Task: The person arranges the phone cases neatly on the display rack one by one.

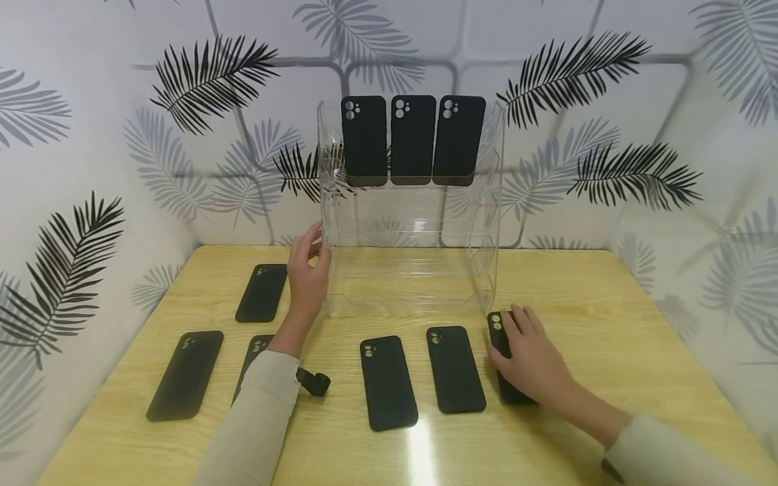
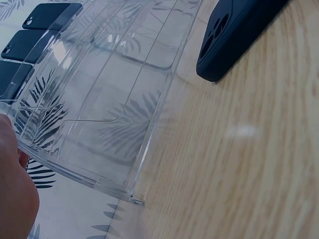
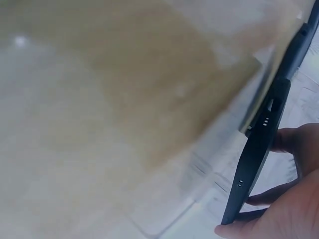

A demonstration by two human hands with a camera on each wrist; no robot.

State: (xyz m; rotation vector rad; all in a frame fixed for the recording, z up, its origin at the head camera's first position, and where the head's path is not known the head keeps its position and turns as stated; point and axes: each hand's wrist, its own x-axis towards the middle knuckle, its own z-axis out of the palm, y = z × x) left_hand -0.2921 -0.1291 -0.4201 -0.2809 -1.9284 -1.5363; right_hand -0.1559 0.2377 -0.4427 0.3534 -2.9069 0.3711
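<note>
Progress, as I'd judge it: approx. 1/3 racked. Three black phone cases (image 1: pixel 412 140) stand side by side on the top tier of the clear display stand (image 1: pixel 410 233), camera cutouts at upper L. Six more are down at surface (image 1: pixel 577 283) level, so those look like the ones left: far-L case (image 1: pixel 261 292), near-L case (image 1: pixel 185 376), one partly hidden behind the L forearm (image 1: pixel 255 412), two (centre case (image 1: pixel 389 383) & centre-R case (image 1: pixel 456 369)) in front of the stand, plus the gripped case (image 1: pixel 512 391) at R, just off the stand's front R corner. Can't tell if that last one is fully clear of the surface.

Hands: L hand (image 1: pixel 310 273) grips the stand's L side edge, thumb in front w/ fingers behind, prob. to steady it. L forearm reaches fwd from the bottom edge, a bit L of centre. R hand (image 1: pixel 537 361) grasps the gripped case by its long edges, thumb on L edge, other fingers over the far R side, palm down; R forearm (image 1: pixel 659 449) comes in diagonally from lower R.
</note>
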